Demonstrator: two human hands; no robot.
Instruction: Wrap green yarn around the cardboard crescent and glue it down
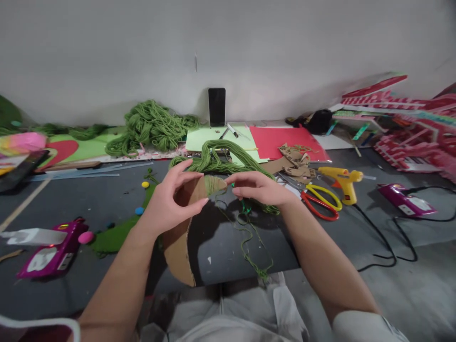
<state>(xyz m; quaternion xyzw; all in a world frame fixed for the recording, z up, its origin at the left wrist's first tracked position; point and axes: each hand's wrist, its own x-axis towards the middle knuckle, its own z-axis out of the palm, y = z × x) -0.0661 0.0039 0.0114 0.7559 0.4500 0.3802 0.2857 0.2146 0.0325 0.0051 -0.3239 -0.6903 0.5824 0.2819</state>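
Observation:
A curved brown cardboard piece (178,256) stands tilted in front of me, its upper tip wrapped with green yarn (213,185). My left hand (167,202) is curled around the cardboard's upper part, thumb on the near side; some of its fingers are hidden. At the wrapped tip, my right hand (258,187) has its thumb and index finger brought close together at the yarn. A loose green strand (245,242) trails from the tip down to the table's front edge. Just behind both hands lies a thick green yarn hank (228,154).
Scissors (322,202) and a yellow glue gun (342,180) lie to the right, near cardboard scraps (297,164). Purple power strips (406,199) sit at both sides, with black cables at right. A phone (217,107) leans on the wall beside a yarn pile (153,126).

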